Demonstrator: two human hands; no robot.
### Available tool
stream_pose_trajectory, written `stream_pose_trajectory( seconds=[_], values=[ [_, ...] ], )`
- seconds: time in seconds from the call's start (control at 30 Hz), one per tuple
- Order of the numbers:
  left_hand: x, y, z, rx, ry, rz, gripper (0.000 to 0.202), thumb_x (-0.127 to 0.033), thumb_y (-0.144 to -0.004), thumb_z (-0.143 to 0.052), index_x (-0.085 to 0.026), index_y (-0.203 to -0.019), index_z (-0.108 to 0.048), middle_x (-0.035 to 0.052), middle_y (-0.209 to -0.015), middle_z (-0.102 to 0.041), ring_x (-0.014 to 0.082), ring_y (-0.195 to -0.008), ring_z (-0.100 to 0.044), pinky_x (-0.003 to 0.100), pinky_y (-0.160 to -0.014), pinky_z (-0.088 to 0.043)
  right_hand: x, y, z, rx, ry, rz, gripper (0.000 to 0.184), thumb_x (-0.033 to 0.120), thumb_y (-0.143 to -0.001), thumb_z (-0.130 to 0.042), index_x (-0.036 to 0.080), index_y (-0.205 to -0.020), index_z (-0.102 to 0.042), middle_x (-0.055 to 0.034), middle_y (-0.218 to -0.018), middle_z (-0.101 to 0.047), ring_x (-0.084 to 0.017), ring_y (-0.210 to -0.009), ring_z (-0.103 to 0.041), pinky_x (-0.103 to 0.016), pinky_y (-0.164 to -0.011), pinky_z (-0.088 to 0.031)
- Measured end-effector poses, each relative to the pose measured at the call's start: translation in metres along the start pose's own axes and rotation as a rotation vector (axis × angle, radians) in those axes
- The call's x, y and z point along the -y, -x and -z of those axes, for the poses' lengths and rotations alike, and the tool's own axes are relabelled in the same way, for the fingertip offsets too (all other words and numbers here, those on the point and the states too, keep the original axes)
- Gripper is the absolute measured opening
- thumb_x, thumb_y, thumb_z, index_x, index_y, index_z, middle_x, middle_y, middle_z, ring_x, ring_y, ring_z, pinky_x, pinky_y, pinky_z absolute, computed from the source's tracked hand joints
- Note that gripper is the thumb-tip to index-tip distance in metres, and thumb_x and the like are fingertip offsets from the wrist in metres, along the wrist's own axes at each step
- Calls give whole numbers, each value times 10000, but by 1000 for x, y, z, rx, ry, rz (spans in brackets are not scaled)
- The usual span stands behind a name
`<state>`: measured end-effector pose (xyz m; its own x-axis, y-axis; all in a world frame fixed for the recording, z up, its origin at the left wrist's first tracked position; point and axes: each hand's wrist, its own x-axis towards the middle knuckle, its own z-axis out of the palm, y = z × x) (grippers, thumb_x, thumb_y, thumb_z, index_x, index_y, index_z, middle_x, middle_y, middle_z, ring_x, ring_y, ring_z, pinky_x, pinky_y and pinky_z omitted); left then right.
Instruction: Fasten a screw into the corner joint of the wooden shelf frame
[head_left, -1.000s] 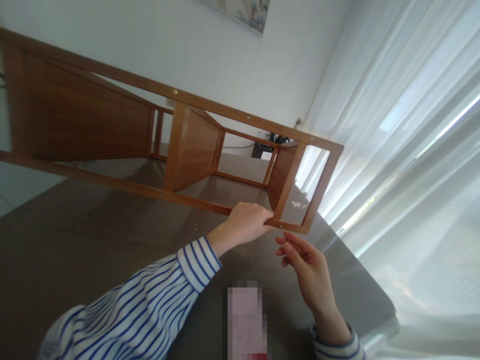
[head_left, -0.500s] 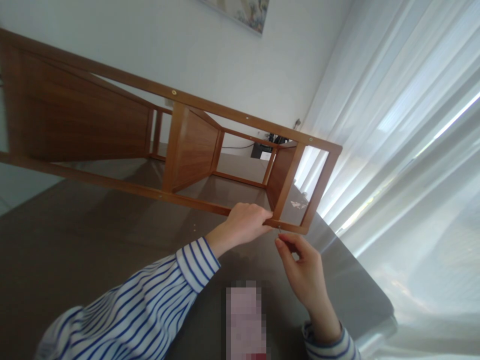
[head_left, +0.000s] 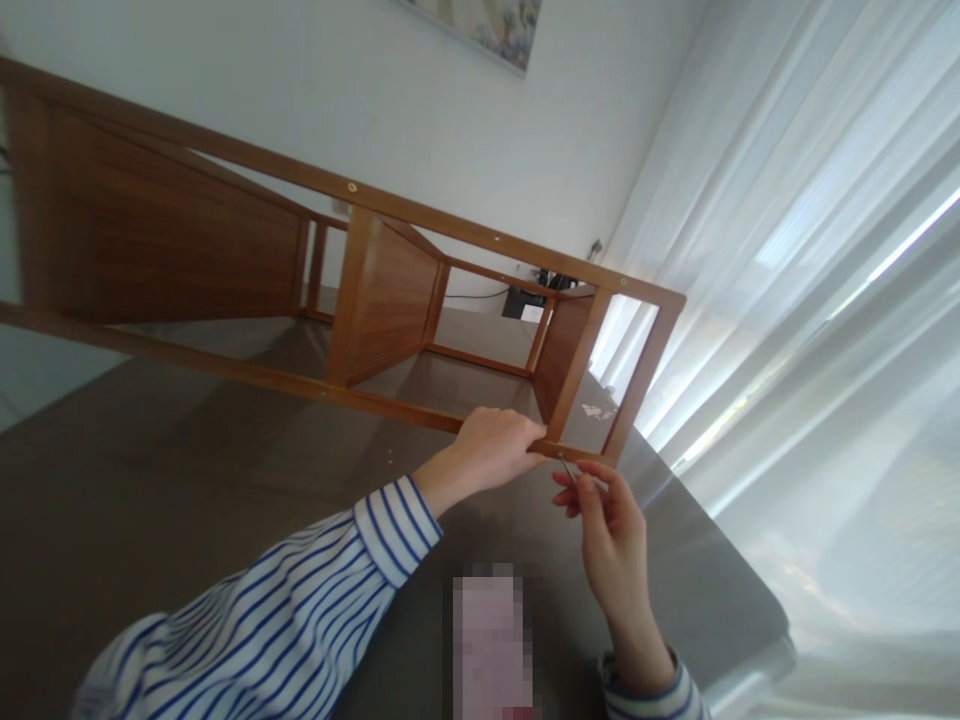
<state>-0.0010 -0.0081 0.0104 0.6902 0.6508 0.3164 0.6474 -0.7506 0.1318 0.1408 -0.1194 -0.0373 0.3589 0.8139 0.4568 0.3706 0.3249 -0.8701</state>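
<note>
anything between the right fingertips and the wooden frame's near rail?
Head view: the right hand pinches a thin metal pin that spans the gap up to the wooden frame; nothing else there. The left hand grips the rail beside it.

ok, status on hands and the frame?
Left hand gripping wooden shelf frame rail. Right hand pinching small metal tool at the rail. Nothing in the way.

Glossy wooden frame point(head_left: 390, 400), thin metal pin point(head_left: 567, 468)

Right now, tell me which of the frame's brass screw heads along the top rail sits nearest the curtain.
The brass screw head by the wooden frame's right corner, nearest the curtain. Those at and sit farther left along the rail.
</note>
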Motion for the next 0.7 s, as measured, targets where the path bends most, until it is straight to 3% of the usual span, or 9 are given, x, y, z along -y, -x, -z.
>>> stream_pose_trajectory(
  seconds=[0.1, 0.2, 0.33, 0.43, 0.57, 0.7],
  values=[
    [0, 0, 0, -7, 6, -10, 297, -495, -850, -493, -245, -837, -652, 50, -849, -713, 241, -824, -667, 308, -669, -451, -1, 1, 4, 12, 196, 120, 234, 365, -908, -489, 191, -1025, -591, -73, -899, -696, -165, -731, -649, -301, -644, -523],
    [1, 0, 0, -7, 11, -15, 280, -483, -847, -500, -246, -829, -647, 44, -853, -714, 243, -822, -668, 304, -655, -448, 2, -1, 9, 17, 419, 330, 178, 288, -907, -506, 211, -1011, -628, -61, -912, -680, -162, -781, -634, -297, -695, -519],
    [1, 0, 0, -8, 19, -10, 296, -499, -844, -500, -246, -831, -652, 44, -862, -715, 241, -829, -668, 304, -660, -448, 5, -6, 17, 29, 594, 590, 221, 196, -897, -522, 220, -1087, -631, -80, -1005, -663, -184, -919, -620, -320, -798, -515],
    [1, 0, 0, -13, 13, -13, 291, -500, -838, -512, -243, -816, -646, 41, -852, -716, 245, -828, -669, 304, -651, -447, 4, -8, 22, 6, 763, 733, 244, 181, -880, -551, 232, -1101, -639, -85, -1001, -669, -201, -904, -626, -335, -787, -516],
    [0, 0, 0, -9, 15, -14, 282, -489, -840, -515, -242, -817, -648, 44, -851, -714, 246, -821, -671, 306, -644, -448, 3, -8, 24, -15, 944, 817, 230, 195, -881, -556, 220, -1093, -642, -91, -947, -687, -202, -806, -633, -328, -719, -502],
    [1, 0, 0, -12, 10, -13, 283, -492, -841, -513, -247, -829, -654, 43, -859, -715, 240, -823, -671, 303, -655, -450, -1, -4, 19, -4, 933, 753, 219, 184, -899, -517, 180, -1087, -628, -72, -769, -684, -185, -677, -620, -315, -669, -484]
  ],
)
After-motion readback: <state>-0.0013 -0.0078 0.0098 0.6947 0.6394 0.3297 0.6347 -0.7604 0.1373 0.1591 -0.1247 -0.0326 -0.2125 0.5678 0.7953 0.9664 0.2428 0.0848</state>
